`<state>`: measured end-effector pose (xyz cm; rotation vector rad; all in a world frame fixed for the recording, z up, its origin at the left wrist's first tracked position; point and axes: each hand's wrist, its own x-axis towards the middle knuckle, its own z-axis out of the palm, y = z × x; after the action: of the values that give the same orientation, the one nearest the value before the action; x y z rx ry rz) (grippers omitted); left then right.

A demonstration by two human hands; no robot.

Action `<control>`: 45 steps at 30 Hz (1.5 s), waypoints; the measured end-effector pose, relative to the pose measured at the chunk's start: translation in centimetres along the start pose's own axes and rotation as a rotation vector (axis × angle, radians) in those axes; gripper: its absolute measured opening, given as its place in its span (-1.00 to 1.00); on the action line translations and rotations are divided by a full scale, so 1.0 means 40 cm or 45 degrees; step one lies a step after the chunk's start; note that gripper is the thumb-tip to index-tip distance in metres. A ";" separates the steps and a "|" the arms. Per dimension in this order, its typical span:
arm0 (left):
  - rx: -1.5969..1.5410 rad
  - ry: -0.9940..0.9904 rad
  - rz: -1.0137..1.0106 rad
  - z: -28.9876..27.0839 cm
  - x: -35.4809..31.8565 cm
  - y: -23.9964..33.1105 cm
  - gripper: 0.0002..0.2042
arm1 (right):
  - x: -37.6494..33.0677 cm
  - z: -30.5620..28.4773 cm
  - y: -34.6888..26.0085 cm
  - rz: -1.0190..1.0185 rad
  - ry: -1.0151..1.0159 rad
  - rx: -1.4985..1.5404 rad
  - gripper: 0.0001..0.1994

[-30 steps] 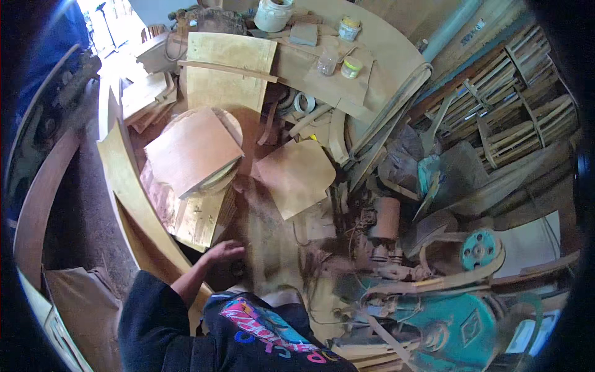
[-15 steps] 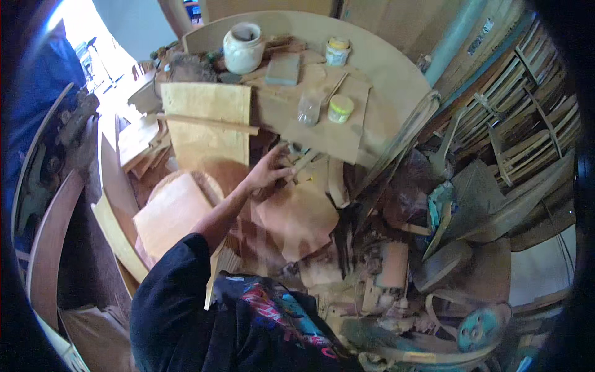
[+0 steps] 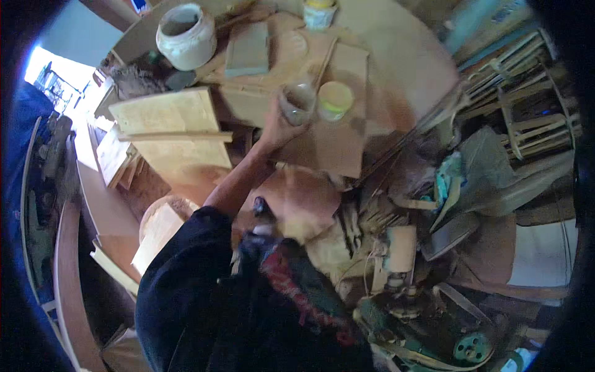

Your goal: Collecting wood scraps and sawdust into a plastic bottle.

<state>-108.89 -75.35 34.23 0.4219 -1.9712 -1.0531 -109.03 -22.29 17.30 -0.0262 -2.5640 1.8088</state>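
Observation:
My left hand (image 3: 282,130) reaches up across the bench and is closed round the side of a clear plastic cup (image 3: 299,102). The cup looks open at the top; what is inside is too blurred to tell. Just right of it, apart from my fingers, stands a small tub with a yellow-green lid (image 3: 336,100). Both are over a flat brown board (image 3: 341,146). A thin stick (image 3: 327,62) lies behind the cup and tub. My right hand does not show.
A dusty white jar (image 3: 186,38), a grey block (image 3: 248,49) and another yellow-topped tub (image 3: 320,13) stand farther back. Left of my arm leans a pale wood panel (image 3: 167,118) with a strip across it. A green machine with a belt (image 3: 471,347) is at lower right.
My left hand has moved up and forward from beside the board's near edge and taken hold of the clear cup. The view has shifted closer to the bench.

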 end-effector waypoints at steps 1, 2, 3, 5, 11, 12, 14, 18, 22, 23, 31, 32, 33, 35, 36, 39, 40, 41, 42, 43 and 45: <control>-0.287 -0.059 -0.093 -0.008 0.017 0.062 -0.02 | -0.013 0.013 -0.020 0.013 -0.004 -0.036 -0.74; -0.284 -0.065 -0.132 -0.008 0.008 0.079 -0.02 | -0.024 0.029 -0.041 0.023 -0.012 -0.071 -0.73; -0.364 -0.018 0.046 -0.006 0.019 0.084 -0.04 | -0.019 0.060 -0.081 0.014 -0.005 -0.103 -0.73; -0.260 0.014 0.240 -0.058 0.042 0.103 -0.02 | 0.088 0.208 -0.406 0.050 0.020 -0.094 -0.66; -1.435 -0.196 -0.556 -0.156 0.139 0.148 -0.46 | 0.299 0.556 -0.847 -0.685 -0.505 -0.291 -0.30; -1.917 -0.162 -0.825 -0.168 0.153 0.138 -0.58 | 0.304 0.603 -0.883 -0.696 -0.511 -0.293 -0.30; -1.794 -0.061 -0.668 -0.180 0.153 0.132 -0.66 | 0.299 0.682 -0.935 -0.774 -0.587 -0.409 -0.06; -1.805 -0.102 -0.774 -0.222 0.190 0.115 -0.66 | 0.299 0.752 -0.937 -0.815 -0.613 -0.498 0.07; -1.764 -0.040 -0.734 -0.230 0.213 0.105 -0.66 | 0.303 0.774 -0.925 -0.724 -0.613 -0.553 0.10; -1.785 -0.093 -0.616 -0.228 0.216 0.088 -0.67 | 0.303 0.776 -0.921 -0.719 -0.620 -0.547 0.07; -1.198 0.133 0.680 -0.153 0.225 -0.045 -0.49 | 0.301 0.784 -0.889 -0.862 -0.516 -0.491 0.07; -1.230 0.023 0.687 -0.153 0.232 -0.068 -0.33 | 0.294 0.780 -0.895 -0.846 -0.523 -0.475 0.07; -1.259 -0.085 0.695 -0.149 0.229 -0.087 -0.17 | 0.293 0.779 -0.893 -0.857 -0.532 -0.483 0.07; -1.146 0.013 0.720 -0.140 0.196 -0.037 -0.07 | 0.305 0.781 -0.875 -0.822 -0.536 -0.436 0.08; -1.039 0.091 0.744 -0.138 0.182 -0.004 0.03 | 0.308 0.777 -0.870 -0.832 -0.545 -0.443 0.08; -0.966 0.133 0.789 -0.149 0.160 0.071 0.05 | 0.304 0.769 -0.869 -0.968 -0.509 -0.455 0.09; -0.960 0.144 0.793 -0.150 0.161 0.092 0.05 | 0.301 0.771 -0.872 -0.940 -0.506 -0.504 0.09; -0.819 0.259 0.878 -0.145 0.164 0.114 0.05 | 0.300 0.773 -0.874 -0.912 -0.504 -0.552 0.08; -0.673 0.372 0.959 -0.142 0.163 0.126 0.04 | 0.300 0.775 -0.872 -0.922 -0.512 -0.550 0.08; -0.591 0.338 0.906 -0.141 0.164 0.114 0.04 | 0.306 0.778 -0.872 -0.960 -0.532 -0.476 0.08; -0.686 0.309 0.874 -0.112 0.131 0.097 0.04 | 0.311 0.776 -0.876 -1.013 -0.565 -0.398 0.08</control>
<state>-108.03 -78.62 41.39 -0.3843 -1.3719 -0.9609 -122.27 -63.10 39.82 1.3061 -2.4854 1.1869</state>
